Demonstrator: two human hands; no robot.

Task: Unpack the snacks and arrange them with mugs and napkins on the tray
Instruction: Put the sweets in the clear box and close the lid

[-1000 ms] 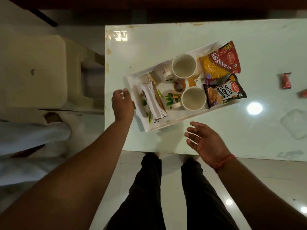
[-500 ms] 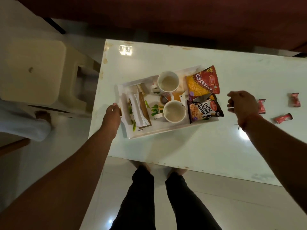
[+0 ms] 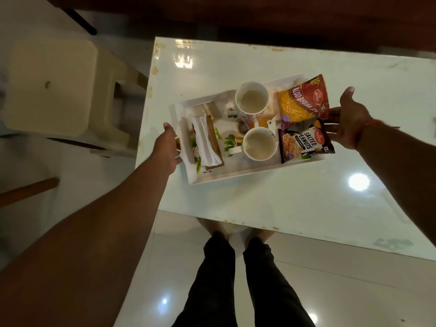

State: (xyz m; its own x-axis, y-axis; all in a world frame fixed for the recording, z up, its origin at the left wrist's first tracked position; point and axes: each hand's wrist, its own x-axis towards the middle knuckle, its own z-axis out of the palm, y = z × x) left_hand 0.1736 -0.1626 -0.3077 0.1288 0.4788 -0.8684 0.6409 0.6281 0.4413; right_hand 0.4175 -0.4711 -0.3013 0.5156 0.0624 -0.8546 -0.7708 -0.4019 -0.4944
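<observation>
Right hand (image 3: 349, 121) has swung in from candy side, now open-palmed at tray's (image 3: 247, 172) 3 o'clock end behind packets; left hand (image 3: 166, 147) still curled on 9 o'clock handle. Likely lift or reposition next. Tray at table (image 3: 306, 204) centre: 2 mugs (image 3: 251, 97) (image 3: 259, 143), 2 snack packets (image 3: 303, 102) (image 3: 305, 143), napkins (image 3: 206, 142) one stack.

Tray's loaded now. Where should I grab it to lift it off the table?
Grip the tray at its two short ends, one from each side. The left hand is at the left handle; the right hand is open at the snack-packet end. Keep it level: both mugs stand upright.
</observation>
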